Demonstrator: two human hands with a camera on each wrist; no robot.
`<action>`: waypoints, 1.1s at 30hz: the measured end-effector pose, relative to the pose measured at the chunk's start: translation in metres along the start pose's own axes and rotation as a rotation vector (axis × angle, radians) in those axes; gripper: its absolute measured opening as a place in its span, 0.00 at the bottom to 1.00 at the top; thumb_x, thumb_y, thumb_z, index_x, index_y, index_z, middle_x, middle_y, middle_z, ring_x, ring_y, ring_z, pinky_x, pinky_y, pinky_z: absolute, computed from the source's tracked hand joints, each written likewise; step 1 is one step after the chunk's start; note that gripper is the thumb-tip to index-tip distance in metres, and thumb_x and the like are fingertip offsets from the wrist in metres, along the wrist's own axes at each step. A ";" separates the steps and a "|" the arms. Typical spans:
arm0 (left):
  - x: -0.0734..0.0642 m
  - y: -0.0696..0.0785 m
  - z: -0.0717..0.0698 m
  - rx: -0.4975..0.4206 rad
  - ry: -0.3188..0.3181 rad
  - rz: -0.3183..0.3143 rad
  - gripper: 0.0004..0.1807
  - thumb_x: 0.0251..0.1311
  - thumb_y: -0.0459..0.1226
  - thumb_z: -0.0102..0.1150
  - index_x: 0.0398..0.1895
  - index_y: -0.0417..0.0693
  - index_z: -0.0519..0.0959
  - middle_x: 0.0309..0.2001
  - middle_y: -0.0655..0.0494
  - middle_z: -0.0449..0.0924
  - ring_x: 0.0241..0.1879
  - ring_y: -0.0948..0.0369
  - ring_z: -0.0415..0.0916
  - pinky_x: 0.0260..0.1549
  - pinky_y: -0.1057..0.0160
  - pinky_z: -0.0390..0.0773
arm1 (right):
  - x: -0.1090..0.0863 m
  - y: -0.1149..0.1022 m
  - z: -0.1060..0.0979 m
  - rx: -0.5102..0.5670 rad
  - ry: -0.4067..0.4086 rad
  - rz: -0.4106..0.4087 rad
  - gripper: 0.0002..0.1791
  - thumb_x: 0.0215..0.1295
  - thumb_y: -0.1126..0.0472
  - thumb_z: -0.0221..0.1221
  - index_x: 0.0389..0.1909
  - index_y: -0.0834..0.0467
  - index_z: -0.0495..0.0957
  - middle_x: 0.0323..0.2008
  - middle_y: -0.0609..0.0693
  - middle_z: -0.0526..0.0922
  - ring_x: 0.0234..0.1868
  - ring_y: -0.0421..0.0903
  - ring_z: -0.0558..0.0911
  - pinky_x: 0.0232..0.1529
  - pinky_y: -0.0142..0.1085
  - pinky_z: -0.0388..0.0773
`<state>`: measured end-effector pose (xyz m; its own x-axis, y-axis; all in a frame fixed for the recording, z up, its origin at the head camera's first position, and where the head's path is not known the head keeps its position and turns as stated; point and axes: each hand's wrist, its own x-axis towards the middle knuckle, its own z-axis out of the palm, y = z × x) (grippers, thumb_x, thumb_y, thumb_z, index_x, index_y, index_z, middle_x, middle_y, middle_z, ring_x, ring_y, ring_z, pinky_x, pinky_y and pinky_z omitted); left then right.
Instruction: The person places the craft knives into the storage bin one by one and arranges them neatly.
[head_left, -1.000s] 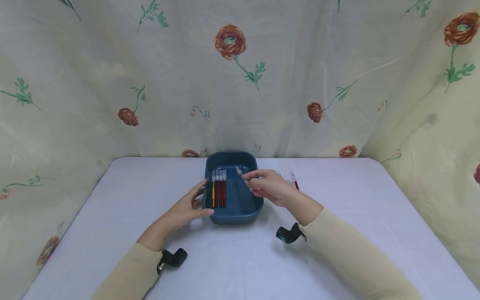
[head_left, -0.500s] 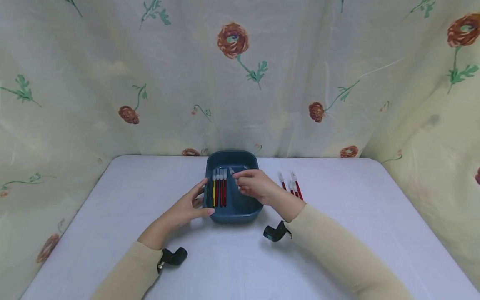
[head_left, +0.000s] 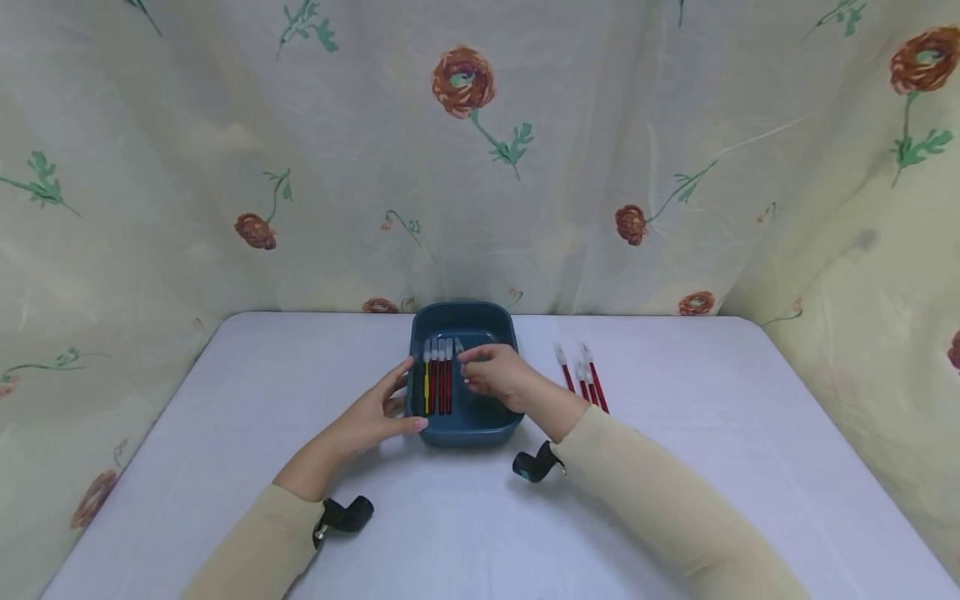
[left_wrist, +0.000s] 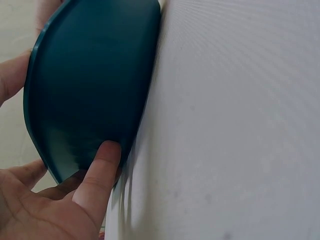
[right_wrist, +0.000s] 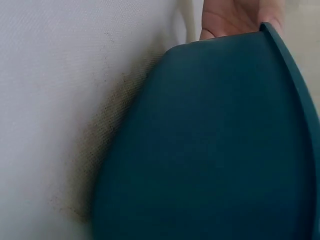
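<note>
In the head view my left hand [head_left: 375,417] holds the near left corner of a dark blue plastic basin [head_left: 468,437]. The thumb lies against the front wall, as the left wrist view shows on the basin [left_wrist: 95,75], and the fingers reach along the left side. Over the basin's inside, my right hand [head_left: 498,375] pinches a slim pen [head_left: 459,343] by its upper part; only its clear cap shows past the fingertips. To the left of it several capped pens [head_left: 441,383], red, yellow and dark, lie side by side on the basin floor.
Several red pens [head_left: 588,379] with clear caps lie on the white table [head_left: 465,525], right of the basin and partly behind the right forearm. A flowered curtain [head_left: 360,150] hangs behind the table and along its sides.
My right hand has moved left and slightly lower inside the basin with the pen, toward the row. More red pens now show on the table behind the forearm. The left hand stays put.
</note>
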<state>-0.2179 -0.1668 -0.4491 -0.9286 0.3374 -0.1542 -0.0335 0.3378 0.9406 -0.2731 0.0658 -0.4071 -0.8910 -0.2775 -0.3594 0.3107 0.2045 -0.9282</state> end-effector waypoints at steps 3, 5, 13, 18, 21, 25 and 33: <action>0.000 -0.001 0.000 0.003 0.000 -0.001 0.56 0.58 0.44 0.72 0.82 0.63 0.44 0.79 0.40 0.45 0.75 0.37 0.49 0.68 0.41 0.59 | 0.002 0.001 0.001 -0.008 0.003 0.012 0.19 0.71 0.68 0.57 0.61 0.66 0.75 0.48 0.57 0.78 0.34 0.43 0.78 0.47 0.36 0.82; 0.000 -0.001 0.000 0.001 -0.001 -0.001 0.56 0.58 0.44 0.72 0.82 0.63 0.44 0.79 0.40 0.44 0.75 0.37 0.49 0.68 0.41 0.59 | 0.003 0.002 0.002 -0.015 0.007 0.025 0.19 0.71 0.68 0.57 0.61 0.65 0.76 0.49 0.57 0.78 0.34 0.43 0.78 0.46 0.35 0.82; -0.001 0.000 -0.001 -0.007 -0.003 0.004 0.55 0.59 0.42 0.72 0.82 0.63 0.44 0.79 0.40 0.44 0.75 0.37 0.49 0.68 0.40 0.60 | 0.005 0.003 0.004 -0.057 0.015 0.045 0.19 0.70 0.68 0.58 0.61 0.63 0.76 0.52 0.58 0.78 0.37 0.45 0.79 0.44 0.34 0.82; -0.001 0.001 -0.001 -0.008 -0.002 0.002 0.55 0.59 0.42 0.72 0.82 0.63 0.44 0.79 0.40 0.44 0.75 0.37 0.49 0.68 0.40 0.60 | 0.006 0.004 0.005 -0.086 0.016 0.037 0.19 0.70 0.68 0.59 0.60 0.63 0.77 0.55 0.58 0.78 0.39 0.46 0.79 0.48 0.37 0.82; -0.001 0.001 -0.001 -0.008 -0.002 -0.001 0.55 0.59 0.41 0.72 0.82 0.63 0.44 0.79 0.40 0.44 0.75 0.37 0.49 0.68 0.40 0.61 | 0.006 0.005 0.006 -0.099 0.021 0.031 0.18 0.69 0.68 0.59 0.59 0.63 0.77 0.54 0.58 0.77 0.39 0.47 0.79 0.47 0.36 0.82; -0.001 0.001 -0.001 -0.009 -0.004 -0.003 0.55 0.60 0.41 0.71 0.82 0.64 0.43 0.79 0.40 0.44 0.75 0.37 0.49 0.67 0.40 0.61 | 0.007 0.006 0.006 -0.133 0.028 0.029 0.17 0.69 0.68 0.60 0.58 0.61 0.78 0.53 0.58 0.78 0.40 0.47 0.80 0.45 0.35 0.83; -0.001 0.001 0.000 0.001 -0.001 -0.005 0.55 0.59 0.41 0.72 0.82 0.63 0.44 0.79 0.40 0.44 0.75 0.37 0.49 0.67 0.41 0.61 | 0.005 0.006 0.008 -0.199 0.031 0.031 0.18 0.68 0.69 0.61 0.58 0.60 0.78 0.51 0.58 0.79 0.38 0.47 0.80 0.43 0.35 0.82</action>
<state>-0.2173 -0.1669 -0.4483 -0.9281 0.3366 -0.1592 -0.0379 0.3399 0.9397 -0.2730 0.0582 -0.4150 -0.8926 -0.2399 -0.3817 0.2696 0.3944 -0.8785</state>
